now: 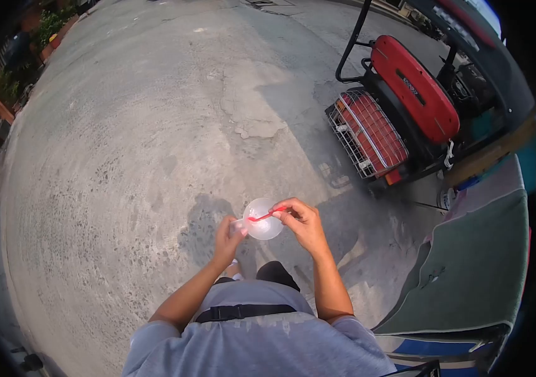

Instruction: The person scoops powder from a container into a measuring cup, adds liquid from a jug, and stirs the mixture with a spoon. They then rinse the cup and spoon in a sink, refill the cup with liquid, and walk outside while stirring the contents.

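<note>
A round, whitish translucent bowl (pixel 265 230) is held in front of my body, above the pavement. My left hand (pixel 226 240) grips its left side, with fingers and thumb closed around a pale part that could be a handle. A slim red utensil (pixel 262 217) is pinched between the thumb and fingers of my right hand (pixel 302 224). The utensil's far end reaches over the bowl toward its left rim. Its tip is too small to tell the kind. Something pale and speckled shows inside the bowl, but I cannot make out what.
A vehicle with a red seat back (pixel 414 88) and a wire basket (pixel 368 133) stands at the right. Nearer, a dark green cloth cover (pixel 469 270) hangs beside my right side. Rough concrete pavement (pixel 123 157) stretches ahead and left, with plants (pixel 48 26) along the far left edge.
</note>
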Demonstrator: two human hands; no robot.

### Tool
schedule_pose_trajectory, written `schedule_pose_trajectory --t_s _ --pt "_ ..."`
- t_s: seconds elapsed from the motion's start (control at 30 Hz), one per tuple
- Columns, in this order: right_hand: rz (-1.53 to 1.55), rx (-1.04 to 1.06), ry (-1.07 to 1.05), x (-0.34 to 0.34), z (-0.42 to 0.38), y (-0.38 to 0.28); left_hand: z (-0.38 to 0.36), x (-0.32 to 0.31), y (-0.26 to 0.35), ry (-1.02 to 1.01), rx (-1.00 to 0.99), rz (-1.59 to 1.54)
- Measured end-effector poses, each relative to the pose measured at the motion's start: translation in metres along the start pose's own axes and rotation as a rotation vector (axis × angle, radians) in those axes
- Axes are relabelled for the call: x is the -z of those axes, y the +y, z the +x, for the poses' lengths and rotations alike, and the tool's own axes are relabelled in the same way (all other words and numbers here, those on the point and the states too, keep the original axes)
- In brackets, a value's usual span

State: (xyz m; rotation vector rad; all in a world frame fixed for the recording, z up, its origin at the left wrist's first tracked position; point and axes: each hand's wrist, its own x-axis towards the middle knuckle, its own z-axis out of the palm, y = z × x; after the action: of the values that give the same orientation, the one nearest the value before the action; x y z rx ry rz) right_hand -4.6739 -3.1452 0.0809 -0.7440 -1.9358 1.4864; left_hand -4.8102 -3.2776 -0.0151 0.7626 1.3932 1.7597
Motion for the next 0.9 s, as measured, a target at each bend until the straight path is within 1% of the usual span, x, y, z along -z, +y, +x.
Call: schedule_pose_trajectory --t_s 0.1,0.2,0.3,0.4,0.5,0.6,0.7,0.8,0.9 --pt "-0.102 -0.031 -0.007 0.007 0.036 0.001 0.051 0.007 0.0 -0.04 -0.018 0.004" --pt "-0.219 0.016 0.159 0.017 0.085 0.009 0.097 0.004 -0.002 -0.051 -0.022 -0.004" --pt "-0.176 0.085 0.245 0.034 0.14 0.034 0.151 -0.002 -0.006 -0.069 -0.017 0.015" --pt "-0.158 0.136 0.253 0.053 0.19 0.05 0.202 -0.016 -0.011 -0.054 0.012 0.017" --pt "-0.11 0.117 0.264 0.079 0.242 0.07 0.264 -0.039 -0.009 -0.003 0.003 -0.017" --pt "-0.122 0.096 0.357 0.107 0.29 0.073 0.325 -0.059 -0.01 0.024 -0.02 -0.027" --pt "-0.077 0.046 0.412 0.126 0.338 0.097 0.377 -0.071 -0.013 0.031 -0.067 0.024" --pt "0.301 -0.155 0.397 0.137 0.383 0.104 0.429 -0.081 -0.014 0.08 -0.104 0.084" --pt "0.354 -0.194 0.357 0.147 0.419 0.119 0.467 -0.09 -0.008 0.103 -0.108 0.102"
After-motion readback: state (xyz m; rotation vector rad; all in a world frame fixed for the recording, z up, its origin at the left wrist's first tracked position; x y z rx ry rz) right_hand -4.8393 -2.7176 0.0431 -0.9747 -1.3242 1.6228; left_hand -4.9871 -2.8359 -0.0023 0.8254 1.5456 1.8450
